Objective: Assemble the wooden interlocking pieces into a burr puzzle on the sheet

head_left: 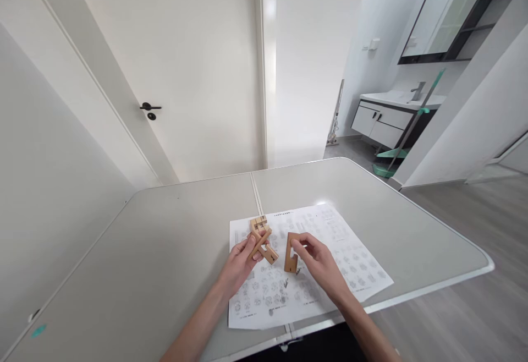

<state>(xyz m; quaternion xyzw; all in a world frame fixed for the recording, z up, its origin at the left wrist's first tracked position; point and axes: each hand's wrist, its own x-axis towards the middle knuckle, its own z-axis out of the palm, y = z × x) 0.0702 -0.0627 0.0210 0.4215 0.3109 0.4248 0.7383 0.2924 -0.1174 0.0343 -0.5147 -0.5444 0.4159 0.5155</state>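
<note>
Crossed wooden puzzle pieces [269,253] are pinched between the thumb and fingers of my left hand [241,257]. One of them carries a dark printed mark and a notch. My right hand [317,254] grips a single notched wooden puzzle piece [291,263], held on end to the right of the others with a gap between. Just beyond my left hand, more light wooden pieces [258,222] lie on the printed sheet [350,274]. That white paper is covered with rows of small grey diagrams and spreads beneath both hands.
The grey folding table [173,252] has a metal-edged rim and a seam [256,194] across its middle. Behind it stands a white door [198,76] with a black handle. At the right are a washbasin cabinet [381,122] and a green broom and dustpan [383,170].
</note>
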